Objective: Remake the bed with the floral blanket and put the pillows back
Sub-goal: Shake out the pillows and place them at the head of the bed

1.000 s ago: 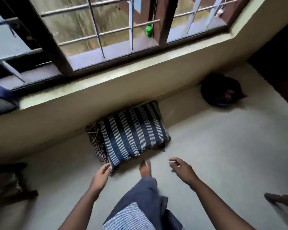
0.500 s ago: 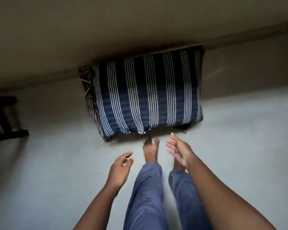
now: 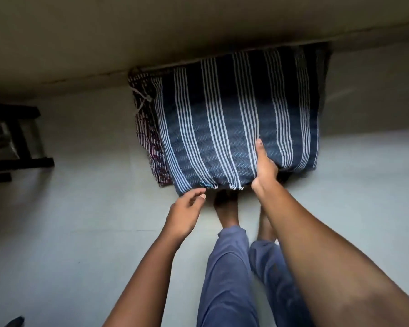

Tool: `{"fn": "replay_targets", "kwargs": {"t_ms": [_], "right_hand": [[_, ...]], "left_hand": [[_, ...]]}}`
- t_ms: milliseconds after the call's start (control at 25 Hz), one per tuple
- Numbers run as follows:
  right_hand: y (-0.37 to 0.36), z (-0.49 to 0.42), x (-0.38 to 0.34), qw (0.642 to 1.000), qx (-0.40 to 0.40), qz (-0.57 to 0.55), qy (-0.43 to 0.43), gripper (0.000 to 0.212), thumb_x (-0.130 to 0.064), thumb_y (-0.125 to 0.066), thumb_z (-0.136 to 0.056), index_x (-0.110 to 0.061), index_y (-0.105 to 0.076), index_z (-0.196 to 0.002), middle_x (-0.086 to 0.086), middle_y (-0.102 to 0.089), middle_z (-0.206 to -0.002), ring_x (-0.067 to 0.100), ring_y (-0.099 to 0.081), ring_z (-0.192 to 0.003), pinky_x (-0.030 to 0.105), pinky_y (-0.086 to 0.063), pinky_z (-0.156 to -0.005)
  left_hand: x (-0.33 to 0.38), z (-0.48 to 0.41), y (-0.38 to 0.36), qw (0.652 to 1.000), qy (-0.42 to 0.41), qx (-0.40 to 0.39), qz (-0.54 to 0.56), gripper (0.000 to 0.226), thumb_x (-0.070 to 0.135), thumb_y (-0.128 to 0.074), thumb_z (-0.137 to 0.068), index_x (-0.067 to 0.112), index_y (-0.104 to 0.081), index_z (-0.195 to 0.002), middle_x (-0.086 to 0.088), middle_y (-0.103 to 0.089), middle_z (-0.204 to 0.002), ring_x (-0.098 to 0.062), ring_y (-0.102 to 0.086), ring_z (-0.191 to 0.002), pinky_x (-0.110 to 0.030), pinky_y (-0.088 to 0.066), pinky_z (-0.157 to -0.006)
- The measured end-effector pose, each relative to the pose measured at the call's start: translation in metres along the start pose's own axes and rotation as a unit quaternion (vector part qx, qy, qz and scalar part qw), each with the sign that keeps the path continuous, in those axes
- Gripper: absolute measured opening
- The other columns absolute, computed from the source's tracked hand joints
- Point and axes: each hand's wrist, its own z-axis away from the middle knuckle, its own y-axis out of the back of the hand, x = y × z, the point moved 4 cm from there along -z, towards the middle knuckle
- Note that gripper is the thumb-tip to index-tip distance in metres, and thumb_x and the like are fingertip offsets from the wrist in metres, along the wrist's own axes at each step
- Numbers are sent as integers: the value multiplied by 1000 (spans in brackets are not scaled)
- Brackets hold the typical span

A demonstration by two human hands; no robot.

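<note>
A dark blue pillow with white stripes (image 3: 224, 128) lies on the floor against the wall, on top of a second, maroon patterned pillow (image 3: 147, 128) that shows only at its left side. My right hand (image 3: 265, 166) grips the near edge of the striped pillow, thumb on top and fingers under the edge. My left hand (image 3: 187, 211) hovers just in front of the pillow's near left corner, fingers loosely spread and holding nothing.
My bare feet (image 3: 227, 208) and blue trouser legs stand right in front of the pillows on the pale floor (image 3: 80, 232). A dark wooden piece of furniture (image 3: 17, 140) stands at the left. The wall (image 3: 198, 29) runs along the top.
I have bent closer to the pillows. My right hand went forward and took hold of the striped pillow's near edge; my left hand moved up toward its left corner.
</note>
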Motion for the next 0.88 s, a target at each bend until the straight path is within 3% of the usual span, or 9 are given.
{"fn": "replay_targets", "kwargs": {"t_ms": [80,160,280,360,400,520,680,800,880], "right_hand": [[31,42,-43,996,34,63,53,64,-49,-76,-71,0,-57,-108,2,-56,-107,18,-52,-96,27,-41,-85],[62,82,-79,980,69,153,105,70,-45,-77,-71,6,-54,-114,4,-55,-111,24,-55,-104,31,-44,-91],[113,155,-124,898,90,385,191,66,-50,-76,-69,4,-60,-104,23,-62,-112,37,-56,-112,41,-46,-93],[148,195,-128,803,70,546,229,46,-52,-76,-68,-11,-59,-80,20,-61,-91,38,-60,-104,40,-48,-82],[161,213,-128,754,49,608,246,43,-52,-75,-69,-14,-58,-80,18,-63,-91,37,-61,-103,39,-48,-80],[187,255,-126,572,-16,764,298,51,-48,-69,-76,-18,-57,-116,13,-64,-116,31,-60,-109,35,-47,-85],[201,315,-130,400,-102,832,370,52,-44,-65,-77,-26,-51,-124,7,-63,-121,28,-58,-111,34,-45,-86],[200,356,-115,279,-158,846,426,50,-43,-63,-76,-29,-51,-123,4,-64,-117,28,-58,-109,34,-45,-84],[193,387,-98,212,-187,831,479,44,-42,-61,-77,-27,-53,-118,4,-65,-114,29,-59,-107,35,-45,-82]], "left_hand": [[27,36,19,999,-35,-7,20,19,25,-51,-95,30,-63,-109,2,-66,-109,-11,-60,-104,-2,-38,-68],[53,72,32,997,-64,-6,44,17,25,-52,-94,32,-63,-107,2,-66,-109,-11,-61,-104,-6,-38,-71],[85,142,51,993,-96,-4,70,21,21,-51,-95,26,-63,-111,1,-66,-108,-14,-61,-103,-18,-36,-79],[86,182,54,992,-103,1,73,23,19,-50,-95,21,-63,-115,-3,-66,-110,-17,-62,-103,-18,-36,-80],[84,199,54,991,-112,5,75,24,20,-51,-95,20,-63,-116,-4,-67,-111,-18,-62,-103,-18,-37,-80],[75,244,53,987,-138,22,78,24,19,-53,-95,18,-64,-116,-4,-66,-113,-18,-61,-106,-21,-42,-89],[55,300,53,967,-225,113,-40,34,21,-53,-94,16,-55,-127,-2,-58,-125,-18,-52,-118,-24,-35,-100],[48,338,47,936,-262,159,-175,59,50,-39,-85,26,-39,-139,7,-43,-139,-16,-33,-135,-35,-26,-112],[44,364,44,905,-263,218,-252,75,63,-32,-73,31,-31,-141,11,-40,-143,-15,-21,-142,-50,-23,-112]]}}
